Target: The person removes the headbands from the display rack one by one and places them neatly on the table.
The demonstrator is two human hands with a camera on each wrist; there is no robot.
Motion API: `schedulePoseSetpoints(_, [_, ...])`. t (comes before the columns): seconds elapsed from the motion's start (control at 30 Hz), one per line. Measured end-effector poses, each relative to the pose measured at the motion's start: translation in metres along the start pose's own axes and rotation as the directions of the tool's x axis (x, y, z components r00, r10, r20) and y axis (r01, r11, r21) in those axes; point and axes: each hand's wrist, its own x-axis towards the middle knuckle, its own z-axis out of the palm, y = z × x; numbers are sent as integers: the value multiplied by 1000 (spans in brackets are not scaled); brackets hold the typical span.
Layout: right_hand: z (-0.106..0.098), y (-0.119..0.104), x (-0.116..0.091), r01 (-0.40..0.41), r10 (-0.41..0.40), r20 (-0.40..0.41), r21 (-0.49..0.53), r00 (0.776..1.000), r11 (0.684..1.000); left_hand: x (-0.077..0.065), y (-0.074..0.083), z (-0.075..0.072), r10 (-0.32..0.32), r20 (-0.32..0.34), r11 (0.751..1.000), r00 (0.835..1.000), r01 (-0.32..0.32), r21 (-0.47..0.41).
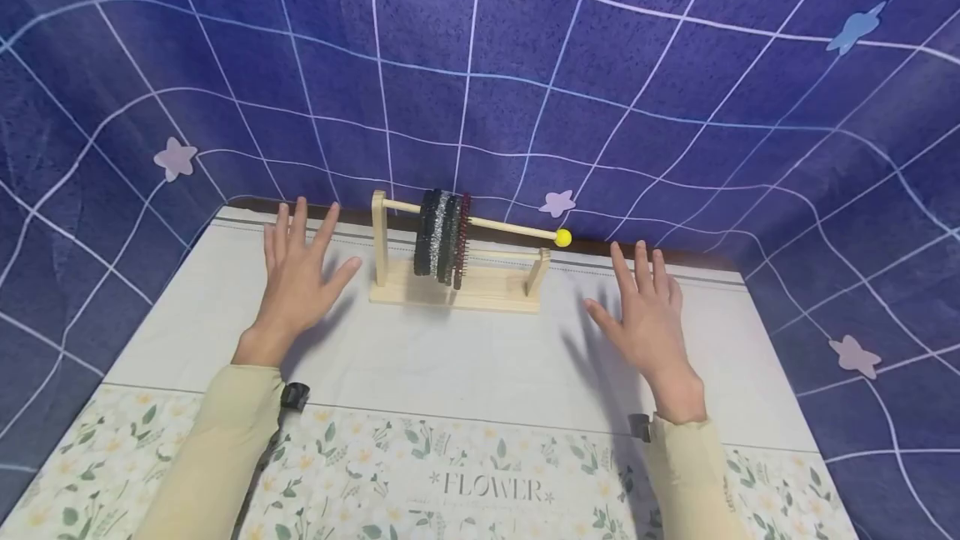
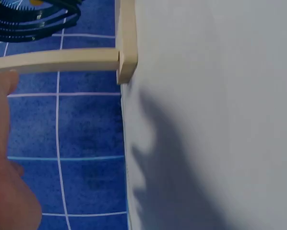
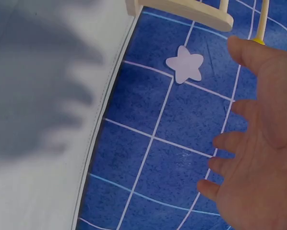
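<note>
A pale wooden stand (image 1: 502, 298) is at the back of the table, with a long upper rod that ends in a yellow ball (image 1: 563, 237). Several headbands (image 1: 441, 238), black, silver and dark red, hang side by side on that rod; comb teeth show along the dark ones (image 2: 35, 31) in the left wrist view. To the left of the stand, my left hand (image 1: 296, 286) is held with fingers spread and nothing in it. My right hand (image 1: 648, 327), equally empty, has its fingers extended right of the stand. Both hands cast shadows on the white cloth.
A white cloth (image 1: 450, 365) covers the table, its front part printed with flowers (image 1: 360, 473) and the word FLOWER. Blue gridded fabric (image 1: 450, 65) with star shapes (image 1: 557, 203) rises behind the table and on both sides. A dark table edge (image 1: 682, 255) runs along the back.
</note>
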Motion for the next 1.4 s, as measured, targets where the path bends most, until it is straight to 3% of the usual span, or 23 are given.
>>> schedulePoseSetpoints(0.27, [1,-6,-4,11,-11,-14,-22,1000,1000,-3,8,15,-15,-52,995,999,9,-104])
schedulePoseSetpoints(0.53, [3,-19,-9,44,-45,-90,-22,995,999,-7,20,23,-114,-54,967,992,99,-236])
schedulePoseSetpoints(0.63, [3,-23,-9,51,-51,-123,-7,991,999,-6,26,26,-139,-35,934,990,120,-337])
schedulePoseSetpoints(0.77, [4,-31,-10,77,-69,-154,49,986,996,-6,33,31,-170,-9,871,985,146,-470])
schedulePoseSetpoints(0.93, [8,-40,-12,123,-99,-210,102,973,987,-7,37,40,-237,-37,787,971,169,-593])
schedulePoseSetpoints(1.07, [10,-47,-13,155,-115,-259,142,959,978,-8,41,46,-278,-83,737,957,157,-657])
schedulePoseSetpoints(1.17, [10,-52,-12,177,-121,-294,171,948,969,-9,45,50,-298,-101,713,949,151,-685])
schedulePoseSetpoints(1.4, [13,-61,-13,193,-106,-364,212,925,958,-11,53,62,-348,-76,633,935,174,-754])
